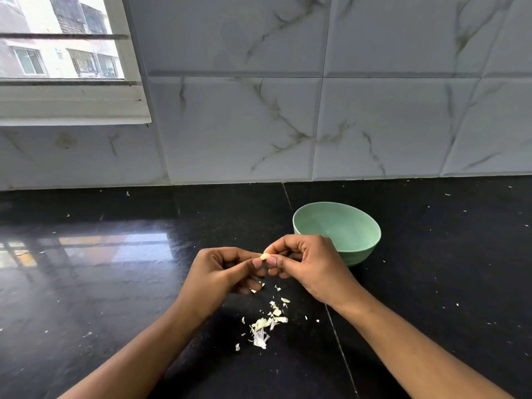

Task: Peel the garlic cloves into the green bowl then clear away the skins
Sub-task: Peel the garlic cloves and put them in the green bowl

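Both hands meet above the black desk, and a small pale garlic clove sits right between them, pinched at the fingertips. The left hand has its fingers curled inward, with the thumb and forefinger closed on the clove's near end. The right hand is curled too, its thumb and forefinger nipping the clove from the 3 o'clock side, so the two thumbs almost touch. Whether any skin still clings to the clove is too small to tell. The green bowl stands upright on the desk at about 1 o'clock from the hands, just behind the right hand, whose knuckles cover part of the near rim. Its inside shows only as smooth green where it can be seen. At 6 o'clock from the hands, between the two forearms, a loose scatter of papery garlic skins lies on the desk — a denser clump nearest the person and smaller flakes trailing up toward the fingers. Tiny white specks dot the desk farther out. Behind it rises a grey marbled tile wall, with a white-framed window at 10 o'clock.
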A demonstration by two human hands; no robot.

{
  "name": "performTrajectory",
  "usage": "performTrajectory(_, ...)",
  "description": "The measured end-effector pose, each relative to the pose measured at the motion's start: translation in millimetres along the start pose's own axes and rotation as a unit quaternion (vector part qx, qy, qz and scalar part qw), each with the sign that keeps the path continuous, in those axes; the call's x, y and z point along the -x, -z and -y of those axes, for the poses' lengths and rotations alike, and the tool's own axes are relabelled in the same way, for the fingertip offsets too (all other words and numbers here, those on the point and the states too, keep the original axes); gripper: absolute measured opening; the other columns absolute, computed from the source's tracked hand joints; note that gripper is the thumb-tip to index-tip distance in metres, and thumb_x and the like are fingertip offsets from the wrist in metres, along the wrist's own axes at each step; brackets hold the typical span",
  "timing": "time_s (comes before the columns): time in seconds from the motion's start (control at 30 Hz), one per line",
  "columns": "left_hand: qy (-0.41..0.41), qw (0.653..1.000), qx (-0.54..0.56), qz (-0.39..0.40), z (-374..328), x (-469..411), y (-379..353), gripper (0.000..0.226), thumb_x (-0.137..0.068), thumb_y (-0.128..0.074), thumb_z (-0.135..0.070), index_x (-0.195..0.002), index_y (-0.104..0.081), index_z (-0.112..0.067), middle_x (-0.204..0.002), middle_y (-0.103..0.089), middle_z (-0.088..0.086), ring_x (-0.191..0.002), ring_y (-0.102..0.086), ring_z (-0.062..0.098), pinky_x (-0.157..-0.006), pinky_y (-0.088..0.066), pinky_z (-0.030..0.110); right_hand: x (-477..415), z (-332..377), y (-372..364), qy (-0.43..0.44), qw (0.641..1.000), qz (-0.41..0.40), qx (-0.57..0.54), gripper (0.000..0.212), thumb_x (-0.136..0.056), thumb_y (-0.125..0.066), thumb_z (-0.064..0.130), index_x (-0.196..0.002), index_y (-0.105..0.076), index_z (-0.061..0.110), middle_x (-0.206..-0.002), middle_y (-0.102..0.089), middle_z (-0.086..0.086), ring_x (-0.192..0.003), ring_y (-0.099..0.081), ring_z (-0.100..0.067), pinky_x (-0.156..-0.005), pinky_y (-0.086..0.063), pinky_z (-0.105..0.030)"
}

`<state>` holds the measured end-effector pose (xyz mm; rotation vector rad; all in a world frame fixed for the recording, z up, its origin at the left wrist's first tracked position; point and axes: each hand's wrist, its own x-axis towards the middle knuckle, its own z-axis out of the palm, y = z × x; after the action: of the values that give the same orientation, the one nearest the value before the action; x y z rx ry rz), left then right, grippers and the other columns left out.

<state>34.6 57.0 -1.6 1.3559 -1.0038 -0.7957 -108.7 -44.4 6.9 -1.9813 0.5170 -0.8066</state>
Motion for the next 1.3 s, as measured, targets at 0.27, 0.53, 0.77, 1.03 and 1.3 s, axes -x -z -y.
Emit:
performTrajectory(0.27, 0.113, 0.985, 0.123, 0.052, -5.2, 1.5, -2.0, 0.018, -0.076, -0.065, -0.026, -0.076, -0.072, -0.010, -0.076, -0.069, 0.011, -0.050, -0.063, 0.012, -0.043, -0.051, 0.020, 0.1, 2.0, 1.2, 0.013, 1.000, 0.004, -0.006, 0.007, -0.077, -0.076, 0.015, -0.079, -0.072, 0.020, -0.077, -0.069, -0.004, -0.067, -0.066, -0.019, -0.054, -0.056, -0.027)
performTrajectory(0.53, 0.138, 0.972, 0.173, 0.076, -3.7, 0.1, -0.3, 0.011, -0.070, -0.065, -0.013, -0.069, -0.075, -0.009, -0.072, -0.070, 0.008, -0.050, -0.064, 0.009, -0.041, -0.051, 0.017, -2.3, 2.8, 3.4, -0.028, 0.994, 0.027, -0.102, 0.014, -0.075, -0.075, 0.004, -0.077, -0.068, 0.016, -0.075, -0.068, -0.001, -0.070, -0.064, -0.016, -0.053, -0.054, -0.024)
performTrajectory(0.77, 0.111, 0.978, 0.173, 0.033, -5.1, -2.3, 2.4, 0.015, -0.067, -0.067, -0.010, -0.080, -0.071, -0.003, -0.067, -0.068, 0.008, -0.047, -0.062, 0.010, -0.041, -0.050, 0.017, -1.3, 7.5, 9.4, -0.099, 0.986, 0.045, -0.127, 0.009, -0.079, -0.072, 0.009, -0.076, -0.063, 0.009, -0.063, -0.061, -0.003, -0.055, -0.061, -0.010, -0.050, -0.052, -0.025)
performTrajectory(1.03, 0.079, 0.992, 0.100, -0.016, -3.9, -3.0, 2.8, 0.018, -0.060, -0.074, -0.015, -0.076, -0.070, -0.007, -0.061, -0.067, 0.009, -0.048, -0.063, 0.011, -0.045, -0.050, 0.017, 0.4, 9.7, 15.2, -0.092, 0.988, 0.122, 0.014, 0.009, -0.084, -0.070, 0.016, -0.084, -0.072, 0.007, -0.072, -0.073, -0.007, -0.056, -0.065, -0.025, -0.056, -0.053, -0.027)
performTrajectory(1.3, 0.048, 0.998, 0.032, -0.013, -1.5, -2.0, 1.1, 0.022, -0.063, -0.076, -0.017, -0.080, -0.069, -0.005, -0.064, -0.070, 0.008, -0.052, -0.064, 0.011, -0.048, -0.049, 0.018, -0.4, 7.7, 15.3, -0.090, 0.990, 0.062, 0.083, 0.006, -0.084, -0.071, 0.021, -0.082, -0.070, 0.015, -0.068, -0.072, 0.000, -0.054, -0.068, -0.014, -0.049, -0.049, -0.019)
